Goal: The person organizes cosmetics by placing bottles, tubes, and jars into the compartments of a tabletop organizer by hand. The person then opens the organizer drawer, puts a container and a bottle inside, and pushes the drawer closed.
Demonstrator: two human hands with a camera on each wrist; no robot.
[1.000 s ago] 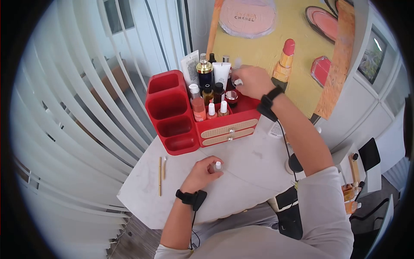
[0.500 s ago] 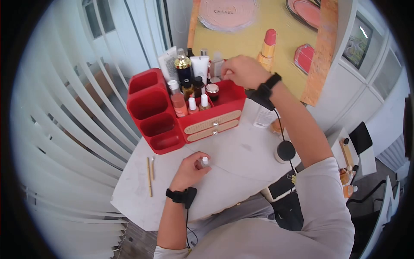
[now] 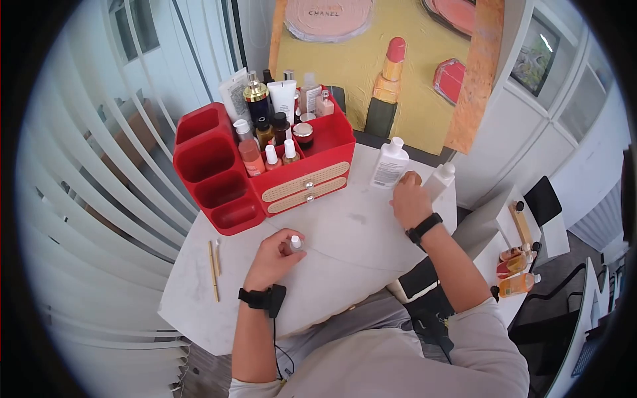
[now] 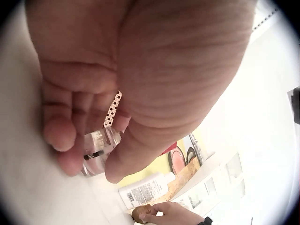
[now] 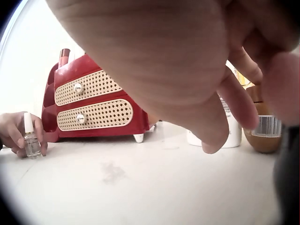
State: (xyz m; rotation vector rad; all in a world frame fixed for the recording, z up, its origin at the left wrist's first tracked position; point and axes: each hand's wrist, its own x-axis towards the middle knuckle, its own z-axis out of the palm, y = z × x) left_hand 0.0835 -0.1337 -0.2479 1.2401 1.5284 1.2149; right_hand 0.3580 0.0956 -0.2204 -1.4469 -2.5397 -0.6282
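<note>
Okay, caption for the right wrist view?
Right hand foremost; left hand holding a clear, white-capped nail polish bottle near a red cosmetics organizer with two woven-fronted drawers.

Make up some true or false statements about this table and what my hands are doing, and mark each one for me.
1. The left hand holds a small clear bottle with a white cap. True.
2. The two thin gold sticks stand in the red organizer. False: they lie on the table.
3. The organizer has two woven-front drawers, both closed. True.
4. The right hand is inside the organizer. False: the right hand is out by the brown container, next to a white bottle.
</note>
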